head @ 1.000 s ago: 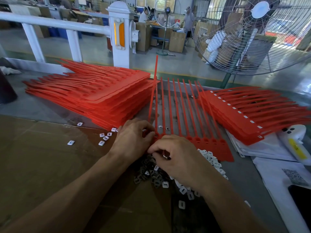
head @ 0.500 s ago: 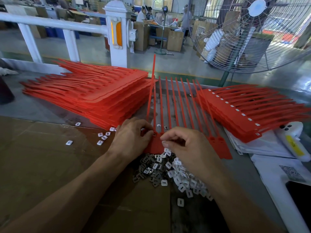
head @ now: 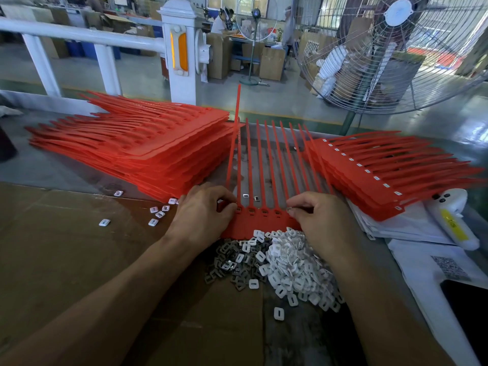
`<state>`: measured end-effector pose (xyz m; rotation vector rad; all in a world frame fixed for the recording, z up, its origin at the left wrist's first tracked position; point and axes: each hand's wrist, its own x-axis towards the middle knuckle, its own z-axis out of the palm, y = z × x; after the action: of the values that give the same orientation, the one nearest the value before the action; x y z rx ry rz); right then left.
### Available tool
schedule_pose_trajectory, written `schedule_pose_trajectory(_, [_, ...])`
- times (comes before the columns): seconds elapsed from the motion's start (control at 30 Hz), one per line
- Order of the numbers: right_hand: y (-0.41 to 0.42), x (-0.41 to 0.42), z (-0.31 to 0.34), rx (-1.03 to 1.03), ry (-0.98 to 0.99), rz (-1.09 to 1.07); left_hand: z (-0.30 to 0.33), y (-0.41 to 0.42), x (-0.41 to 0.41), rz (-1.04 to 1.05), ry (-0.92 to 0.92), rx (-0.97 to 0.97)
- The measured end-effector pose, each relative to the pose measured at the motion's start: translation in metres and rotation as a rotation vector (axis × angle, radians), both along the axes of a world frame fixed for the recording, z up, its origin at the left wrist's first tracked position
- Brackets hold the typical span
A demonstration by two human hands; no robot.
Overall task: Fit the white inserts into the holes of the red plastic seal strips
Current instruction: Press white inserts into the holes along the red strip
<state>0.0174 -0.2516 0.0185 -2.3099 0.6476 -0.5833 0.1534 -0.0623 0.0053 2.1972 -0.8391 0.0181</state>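
A red seal strip sheet (head: 260, 220) lies flat on the worktop (head: 79, 170), between a big stack of red strips (head: 137, 151) on the left and another stack (head: 383, 175) on the right. The left hand (head: 203, 215) curls its fingers on the sheet's left end and holds it. The right hand (head: 319, 217) pinches a small insert (head: 289, 208) at a hole in the sheet. A pile of white inserts (head: 293, 268) sits just below the sheet, next to grey ones (head: 229, 265).
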Motion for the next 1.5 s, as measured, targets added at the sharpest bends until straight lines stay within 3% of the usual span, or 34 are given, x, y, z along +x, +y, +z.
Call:
schedule_pose_trajectory(0.43, [-0.001, 0.001, -0.001, -0.114, 0.085, -0.024, 0.000, -0.001, 0.001, 0.000, -0.003, 0.008])
schedule_pose_trajectory(0.97, [-0.010, -0.003, -0.009, -0.067, 0.077, -0.075, 0.000, 0.000, 0.000, -0.007, -0.001, -0.006])
schedule_pose_trajectory(1.5, [-0.009, -0.005, -0.010, -0.167, 0.123, -0.067, -0.001, 0.000, 0.000, -0.008, -0.005, 0.002])
